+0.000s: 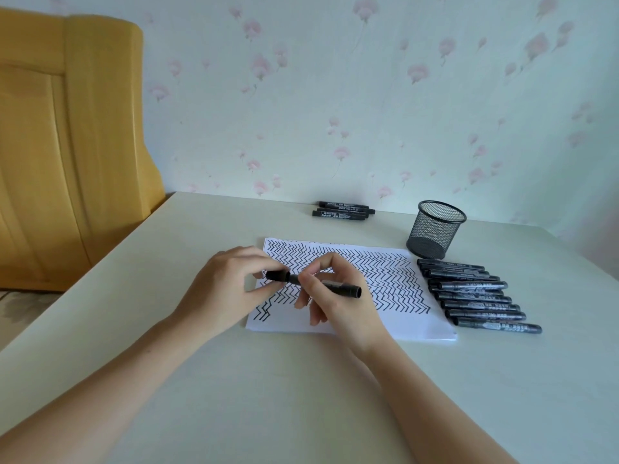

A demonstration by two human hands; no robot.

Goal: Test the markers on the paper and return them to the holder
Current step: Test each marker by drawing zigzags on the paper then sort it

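A black marker (341, 288) lies level above the white paper (402, 316), which is covered with black zigzag lines. My right hand (338, 298) grips the marker's barrel. My left hand (227, 289) pinches the cap (278, 275) at the marker's left end; the cap touches the barrel. A black mesh holder (435, 229) stands behind the paper's right corner and looks to hold nothing. Several black markers (475, 296) lie in a row to the right of the paper. Three more markers (343, 210) lie near the wall.
The cream table (268, 396) ends at the left against a yellow wooden headboard (67, 145). Flowered wallpaper (335, 95) rises directly behind the table's far edge.
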